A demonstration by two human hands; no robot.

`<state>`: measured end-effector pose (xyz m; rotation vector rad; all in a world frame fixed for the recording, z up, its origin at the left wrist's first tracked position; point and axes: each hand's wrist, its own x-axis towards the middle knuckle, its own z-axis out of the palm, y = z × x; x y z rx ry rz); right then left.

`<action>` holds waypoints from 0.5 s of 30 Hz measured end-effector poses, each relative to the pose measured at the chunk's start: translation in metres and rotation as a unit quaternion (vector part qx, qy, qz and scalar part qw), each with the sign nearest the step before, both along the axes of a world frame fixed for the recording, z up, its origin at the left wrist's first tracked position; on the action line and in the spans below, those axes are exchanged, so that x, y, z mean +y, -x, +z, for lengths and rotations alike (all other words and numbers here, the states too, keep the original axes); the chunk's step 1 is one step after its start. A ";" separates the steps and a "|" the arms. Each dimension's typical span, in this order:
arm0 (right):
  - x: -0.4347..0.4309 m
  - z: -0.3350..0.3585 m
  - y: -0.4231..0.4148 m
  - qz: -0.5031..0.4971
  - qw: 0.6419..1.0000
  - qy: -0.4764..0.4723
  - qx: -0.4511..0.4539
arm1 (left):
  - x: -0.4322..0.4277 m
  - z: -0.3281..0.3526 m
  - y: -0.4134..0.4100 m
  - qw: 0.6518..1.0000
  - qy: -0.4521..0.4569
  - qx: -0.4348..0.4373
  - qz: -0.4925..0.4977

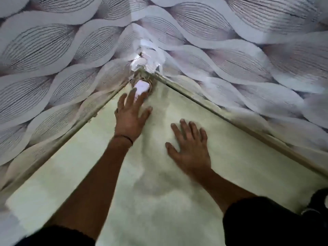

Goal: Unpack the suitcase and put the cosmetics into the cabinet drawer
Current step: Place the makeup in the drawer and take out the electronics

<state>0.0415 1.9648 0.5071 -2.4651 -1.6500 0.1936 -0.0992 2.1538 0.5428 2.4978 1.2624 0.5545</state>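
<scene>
Soft, even daylight here, a bit dim. Motion blur smears my fingers [136, 98] and both arms. Just past my fingertips a white object [142, 88] glares, blown out. Wallpaper [53, 41] bends at the edges; faint shadows under my palms.

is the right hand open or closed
Open: the right hand lies flat, fingers spread, palm down on the pale surface, holding nothing.
</scene>
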 end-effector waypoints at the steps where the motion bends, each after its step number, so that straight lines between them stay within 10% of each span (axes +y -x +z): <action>1: 0.002 0.002 0.000 -0.001 1.000 -0.001 0.003 | -0.031 0.004 0.012 1.000 0.002 -0.019 0.005; 15: -0.163 0.096 0.081 0.003 0.966 0.003 0.258 | -0.354 0.090 0.150 0.946 0.228 -0.151 0.172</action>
